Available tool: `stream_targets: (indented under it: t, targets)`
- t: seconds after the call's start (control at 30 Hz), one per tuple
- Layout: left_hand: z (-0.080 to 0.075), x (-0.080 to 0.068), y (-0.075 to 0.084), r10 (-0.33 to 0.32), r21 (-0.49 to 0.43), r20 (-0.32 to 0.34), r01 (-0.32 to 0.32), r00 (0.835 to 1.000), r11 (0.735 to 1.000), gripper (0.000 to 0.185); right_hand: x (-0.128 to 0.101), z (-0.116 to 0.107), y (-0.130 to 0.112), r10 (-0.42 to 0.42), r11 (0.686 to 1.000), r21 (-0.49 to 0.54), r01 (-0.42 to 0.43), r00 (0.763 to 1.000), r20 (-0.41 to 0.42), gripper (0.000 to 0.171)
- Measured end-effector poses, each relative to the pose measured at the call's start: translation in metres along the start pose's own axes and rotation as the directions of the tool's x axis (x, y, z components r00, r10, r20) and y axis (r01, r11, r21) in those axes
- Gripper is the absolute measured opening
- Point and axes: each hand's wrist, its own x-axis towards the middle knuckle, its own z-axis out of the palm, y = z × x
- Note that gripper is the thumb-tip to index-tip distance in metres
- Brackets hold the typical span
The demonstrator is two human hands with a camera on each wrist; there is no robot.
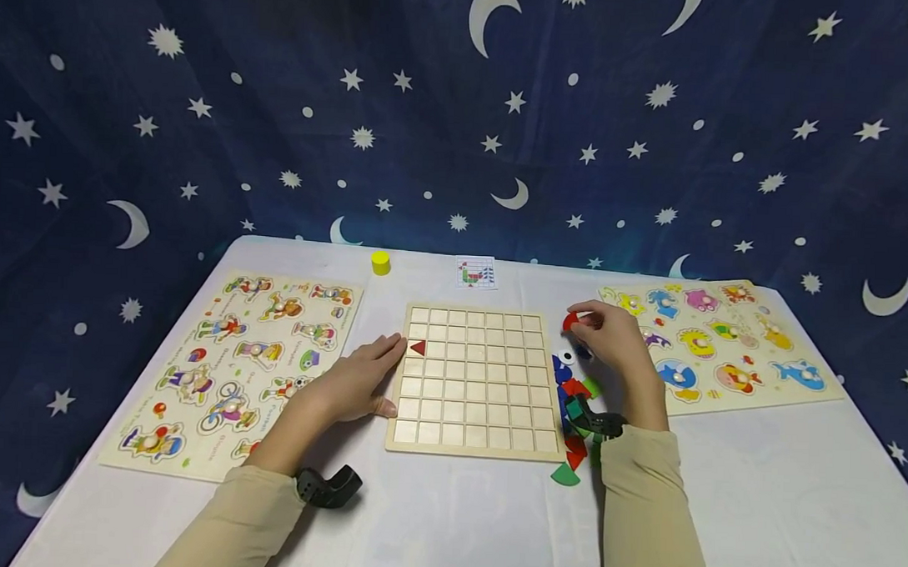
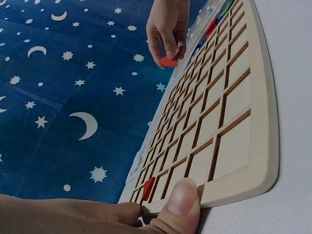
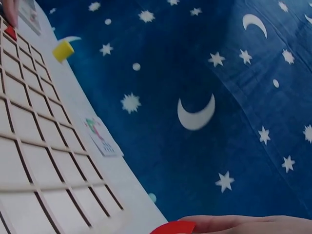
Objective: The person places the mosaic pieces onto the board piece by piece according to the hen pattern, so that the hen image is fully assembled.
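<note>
Board (image 1: pixel 466 452) with square grid lies mid-worktop (image 1: pixel 453 517), red triangle (image 1: pixel 418 347) in a cell on its left column. Left hand (image 1: pixel 356 382) touches the left edge, fingers fairly straight, thumb on the rim. Right hand (image 1: pixel 612 332) pinches a red piece (image 1: pixel 570 322) just off the far right corner, near loose coloured pieces (image 1: pixel 575 389) along the right side. Pattern card (image 1: pixel 475 272) and yellow cylinder (image 1: pixel 380 263) sit beyond; picture puzzles lie left (image 1: pixel 208 458) and right (image 1: pixel 769 395).
</note>
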Motion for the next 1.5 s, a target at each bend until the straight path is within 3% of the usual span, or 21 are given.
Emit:
stream_targets:
  t: [0.47,0.83,1.1,1.5]
  targets:
    - [-0.002,-0.001,0.000,-0.022,-0.023,0.009,0.022,1.000,0.999,0.097,0.006,0.035,-0.041,-0.112,0.987,0.113,0.118,0.992,-0.063,0.025]
    - [0.000,-0.002,0.001,-0.036,-0.021,0.019,0.036,0.999,0.999,0.097,0.000,0.075,-0.076,-0.231,0.961,0.148,0.234,0.972,-0.035,0.021]
    - [0.003,-0.001,0.001,-0.038,-0.013,0.018,0.038,0.999,0.999,0.097,-0.005,0.103,-0.090,-0.282,0.943,0.157,0.295,0.954,-0.097,0.020]
    - [-0.001,-0.001,0.005,-0.036,0.007,0.020,0.036,0.999,0.999,0.095,-0.004,0.120,-0.104,-0.333,0.925,0.156,0.348,0.936,-0.116,0.019]
